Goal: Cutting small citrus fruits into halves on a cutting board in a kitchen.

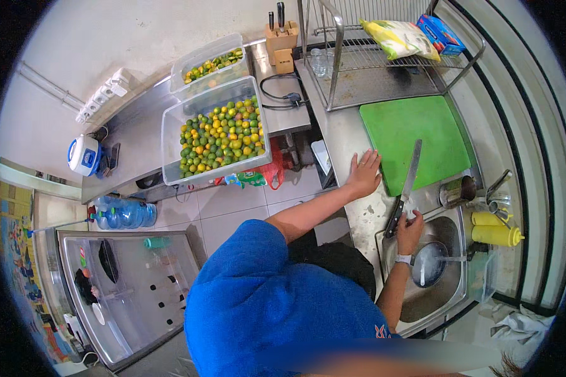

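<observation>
My left hand [366, 173] lies flat on the steel counter [363, 213], fingers spread, beside the left edge of a green cutting board [415, 135]. It holds nothing. A long knife [413, 164] rests with its blade across the board's near part and its black handle toward the sink. Close to that handle, at the rim of the sink [462, 257], my right hand [410, 231] has its fingers bent together. Something small and whitish shows by the fingertips, too unclear to name. Below the right wrist, a round pan [430, 265] with cloudy water sits in the sink.
A metal cup [457, 191] and yellow squeeze bottles [497, 235] stand right of the sink. A wire rack [390, 56] rises behind the board. Clear bins of green and orange citrus [223, 138] occupy the left counter, near a knife block [281, 41] and a black cable [277, 94].
</observation>
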A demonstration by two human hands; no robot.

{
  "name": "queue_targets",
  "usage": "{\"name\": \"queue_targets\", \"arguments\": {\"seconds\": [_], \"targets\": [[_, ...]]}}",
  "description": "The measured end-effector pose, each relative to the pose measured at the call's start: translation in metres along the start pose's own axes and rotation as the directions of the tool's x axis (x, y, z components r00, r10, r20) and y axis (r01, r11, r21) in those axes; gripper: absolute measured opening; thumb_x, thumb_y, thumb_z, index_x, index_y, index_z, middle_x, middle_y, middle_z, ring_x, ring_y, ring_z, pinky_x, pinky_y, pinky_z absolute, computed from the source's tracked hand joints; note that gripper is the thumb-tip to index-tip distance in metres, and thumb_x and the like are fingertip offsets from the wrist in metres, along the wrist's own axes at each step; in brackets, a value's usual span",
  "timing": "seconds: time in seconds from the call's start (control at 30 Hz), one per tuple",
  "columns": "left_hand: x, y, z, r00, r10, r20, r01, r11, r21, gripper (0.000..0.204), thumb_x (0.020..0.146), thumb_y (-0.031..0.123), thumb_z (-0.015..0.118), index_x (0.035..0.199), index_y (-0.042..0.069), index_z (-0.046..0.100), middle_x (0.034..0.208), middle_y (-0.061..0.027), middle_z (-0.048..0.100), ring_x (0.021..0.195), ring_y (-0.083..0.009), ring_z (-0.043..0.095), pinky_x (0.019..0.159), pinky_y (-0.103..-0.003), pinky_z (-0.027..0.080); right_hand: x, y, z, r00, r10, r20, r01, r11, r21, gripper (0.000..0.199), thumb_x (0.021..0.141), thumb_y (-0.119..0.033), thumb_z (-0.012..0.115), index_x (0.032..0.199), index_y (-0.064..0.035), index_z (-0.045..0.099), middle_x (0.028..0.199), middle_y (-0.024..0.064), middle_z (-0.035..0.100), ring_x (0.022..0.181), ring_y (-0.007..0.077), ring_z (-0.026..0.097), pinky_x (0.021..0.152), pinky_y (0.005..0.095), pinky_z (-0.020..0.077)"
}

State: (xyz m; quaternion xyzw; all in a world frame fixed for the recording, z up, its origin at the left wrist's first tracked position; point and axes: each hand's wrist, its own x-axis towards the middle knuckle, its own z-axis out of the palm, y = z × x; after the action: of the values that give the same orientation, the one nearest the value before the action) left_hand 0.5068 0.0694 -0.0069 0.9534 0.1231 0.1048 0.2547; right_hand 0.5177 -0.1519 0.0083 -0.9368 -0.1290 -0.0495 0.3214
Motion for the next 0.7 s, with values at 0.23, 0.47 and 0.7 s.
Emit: {"name": "queue_targets", "arguments": {"seconds": [0.23, 0.47, 0.7], "targets": [[-0.001, 0.000, -0.005, 0.998, 0.060, -0.006, -0.058, 0.987, 0.151, 0.059, 0.081, 0.030, 0.049, 0.130, 0.002, 0.030, 0.139, -0.0152, 0.022, 0.132, -0.0283, 0.013, 0.100, -0.060, 0.008, -0.010, -0.043, 0.004, 0.984, 0.114, 0.139, -0.114, 0.993, -0.006, 0.042, 0.077, -0.034, 0.060, 0.098, 0.0011, 0.054, 0.074, 0.0149, 0.059, 0.065, 0.0285, 0.057, 0.062, 0.0373, 0.0437], [0.010, -0.009, -0.014, 0.976, 0.205, 0.074, -0.217, 0.941, 0.258, 0.060, 0.078, 0.033, 0.053, 0.127, 0.002, 0.036, 0.137, -0.0146, 0.028, 0.131, -0.0272, 0.016, 0.098, -0.063, 0.007, -0.015, -0.047, -0.002, 0.974, 0.208, 0.093, -0.205, 0.978, -0.036, 0.028, 0.079, -0.018, 0.049, 0.094, 0.0059, 0.053, 0.078, 0.0241, 0.058, 0.074, 0.0381, 0.056, 0.065, 0.0414, 0.0437], [0.025, -0.025, -0.039, 0.941, 0.268, 0.208, -0.310, 0.928, 0.208, 0.055, 0.078, 0.030, 0.052, 0.125, 0.003, 0.040, 0.136, -0.0104, 0.032, 0.131, -0.0249, 0.019, 0.097, -0.065, 0.003, -0.062, -0.048, 0.006, 0.932, 0.286, 0.224, -0.347, 0.884, 0.315, 0.029, 0.082, -0.022, 0.052, 0.095, 0.0037, 0.052, 0.063, 0.0136, 0.054, 0.058, 0.0235, 0.054, 0.054, 0.0355, 0.0408]]}}
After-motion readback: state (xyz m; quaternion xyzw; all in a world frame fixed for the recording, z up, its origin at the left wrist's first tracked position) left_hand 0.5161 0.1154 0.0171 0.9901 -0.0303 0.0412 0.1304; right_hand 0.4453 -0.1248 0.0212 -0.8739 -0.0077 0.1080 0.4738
